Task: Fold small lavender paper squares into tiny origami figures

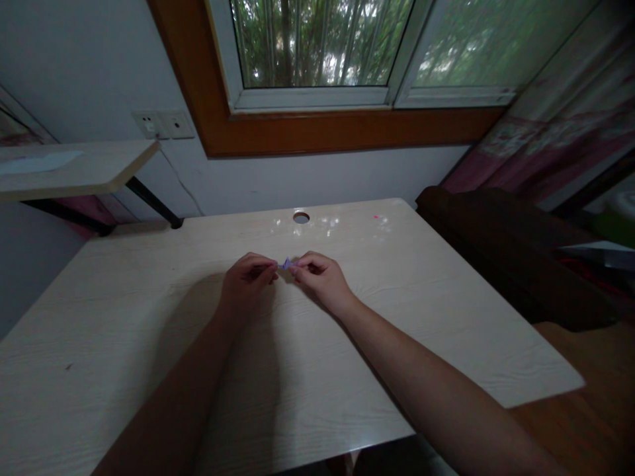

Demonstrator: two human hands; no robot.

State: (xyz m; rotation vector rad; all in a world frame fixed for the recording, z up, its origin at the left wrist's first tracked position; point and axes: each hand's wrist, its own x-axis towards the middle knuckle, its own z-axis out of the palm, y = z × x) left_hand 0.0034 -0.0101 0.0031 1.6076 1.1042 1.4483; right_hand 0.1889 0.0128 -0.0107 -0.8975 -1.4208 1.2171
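Note:
Both my hands meet over the middle of a pale wooden desk [124, 344]. My left hand [247, 277] and my right hand [321, 276] each pinch one end of a tiny purple piece [286, 264], perhaps folded paper. The fingers of both hands are curled tight around it. The piece is too small to make out in detail. It sits just above the desk surface.
A round cable hole [301, 217] lies at the desk's far edge, with a small pink speck [376, 216] to its right. A raised shelf [74, 168] stands at the left, a dark chair [510, 251] at the right. Wall sockets [163, 124] and a window [317, 46] are behind.

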